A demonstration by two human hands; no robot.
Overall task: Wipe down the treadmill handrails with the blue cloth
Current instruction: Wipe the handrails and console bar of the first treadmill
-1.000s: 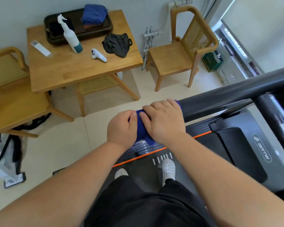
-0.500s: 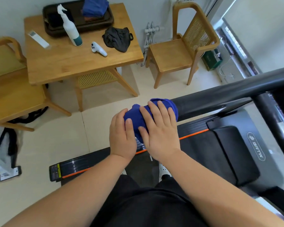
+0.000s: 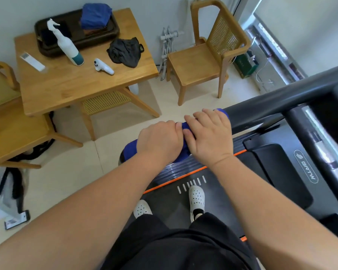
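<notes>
A soft blue cloth (image 3: 186, 131) is wrapped round the near end of the black tubular handrail (image 3: 271, 106) of the treadmill, and both hands lie on it side by side, touching. The left hand (image 3: 158, 141) grips the cloth at the very tip of the rail, knuckles up and fingers curled over the far side; a rounded fold of cloth sticks out past its wrist. The right hand (image 3: 209, 137) clasps the cloth just beyond it, fingers draped over the top of the rail, with a blue edge showing past the fingertips. Its thumb seems to tuck beneath the rail, though the hand itself hides that. From the cloth the bare rail rises to the right toward the dark console.

Below the hands runs the dark treadmill belt (image 3: 176, 199) with an orange side stripe, and two white perforated clogs (image 3: 196, 199) stand on it.

On the floor to the left stands a light wooden desk (image 3: 76, 88). It carries a dark rectangular tray (image 3: 70, 36) holding a folded blue towel (image 3: 96, 16), a white spray bottle with a teal base (image 3: 66, 45), a flat white remote (image 3: 32, 61), a white handheld controller (image 3: 103, 67) and a crumpled black fabric (image 3: 125, 52). A wooden chair with a cane back (image 3: 209, 55) stands to the desk's right, by the wall.
</notes>
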